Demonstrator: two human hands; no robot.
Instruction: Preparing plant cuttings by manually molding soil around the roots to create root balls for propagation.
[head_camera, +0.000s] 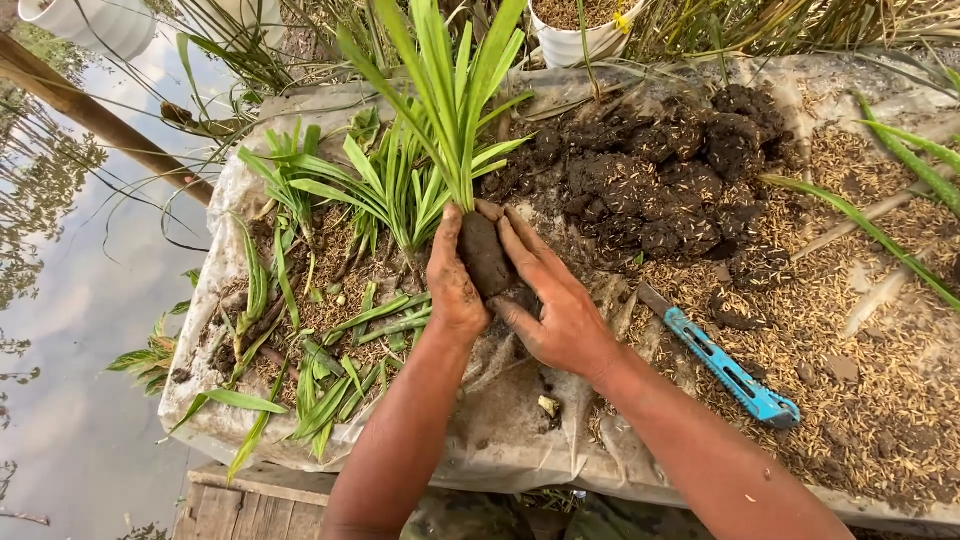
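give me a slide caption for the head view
Both hands press a dark soil ball around a green plant's base, blue utility knife nearby.

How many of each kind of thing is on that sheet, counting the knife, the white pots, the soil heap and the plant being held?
Blue utility knife: 1
White pots at the top edge: 2, the other at the far left
Heap of dark soil clods: 1
Plant with a soil ball, pressed between the left hand and right hand: 1
Total: 5

Green seedling (455, 90) upright – roots in dark mud ball (484, 255)
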